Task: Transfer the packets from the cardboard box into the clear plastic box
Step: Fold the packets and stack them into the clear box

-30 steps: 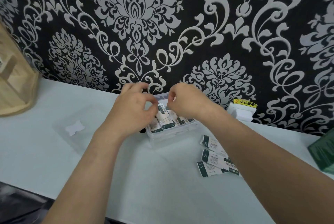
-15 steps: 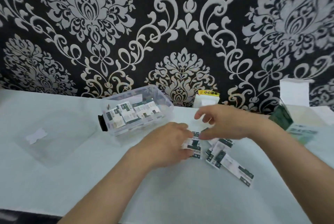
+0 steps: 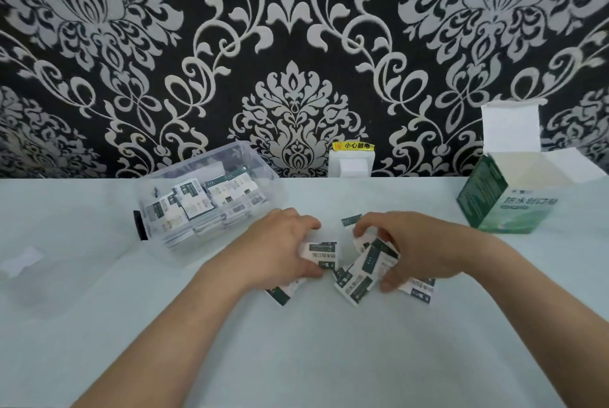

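Packets [image 3: 357, 279], white with dark green ends, lie in a loose heap on the worktop [image 3: 329, 358], just to the right of the clear plastic box [image 3: 145, 210] and nearer the camera. The left hand [image 3: 283, 249] curls its fingers and thumb round one of them on the side of the heap closest to that box. The right hand [image 3: 418, 249] clutches several on the side away from it, with the thumb at the heap's near edge. How many each hand holds is hard to say, since the hands cover much of the pile. The clear plastic box is open-topped and already well filled with the same packets, laid flat in rows; their print is blurred. Well to its right stands the cardboard box [image 3: 504, 206], green, with its flaps up. Only a pale inner wall shows, and its bottom is hidden. To the left of the clear plastic box a see-through lid [image 3: 56, 262] lies flat, faint against the worktop
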The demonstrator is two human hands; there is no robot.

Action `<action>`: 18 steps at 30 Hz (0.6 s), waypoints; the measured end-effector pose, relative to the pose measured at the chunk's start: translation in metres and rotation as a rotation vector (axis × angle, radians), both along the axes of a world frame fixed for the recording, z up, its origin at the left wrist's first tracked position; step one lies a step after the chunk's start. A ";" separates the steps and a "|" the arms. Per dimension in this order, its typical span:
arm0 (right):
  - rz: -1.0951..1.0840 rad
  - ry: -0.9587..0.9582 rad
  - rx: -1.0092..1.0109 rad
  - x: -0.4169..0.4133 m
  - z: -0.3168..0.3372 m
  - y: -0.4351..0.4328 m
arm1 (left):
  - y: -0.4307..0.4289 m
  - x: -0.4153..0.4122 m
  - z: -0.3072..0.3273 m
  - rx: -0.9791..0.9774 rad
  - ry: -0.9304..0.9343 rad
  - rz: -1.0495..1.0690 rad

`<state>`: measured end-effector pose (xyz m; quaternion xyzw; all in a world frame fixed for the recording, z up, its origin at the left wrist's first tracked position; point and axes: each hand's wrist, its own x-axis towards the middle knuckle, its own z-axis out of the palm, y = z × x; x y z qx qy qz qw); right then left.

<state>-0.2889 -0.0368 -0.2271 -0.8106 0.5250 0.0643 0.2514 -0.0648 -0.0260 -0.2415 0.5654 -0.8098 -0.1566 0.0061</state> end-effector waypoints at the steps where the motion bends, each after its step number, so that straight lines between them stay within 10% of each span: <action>1: -0.008 -0.038 -0.011 -0.001 -0.001 0.000 | 0.001 -0.001 0.000 0.004 -0.001 -0.004; 13: -0.272 -0.576 0.025 -0.006 0.017 0.005 | 0.004 0.009 0.007 -0.029 0.098 0.038; 18: -0.384 -0.445 -0.085 0.003 -0.005 0.000 | 0.006 0.004 0.007 -0.093 0.029 -0.033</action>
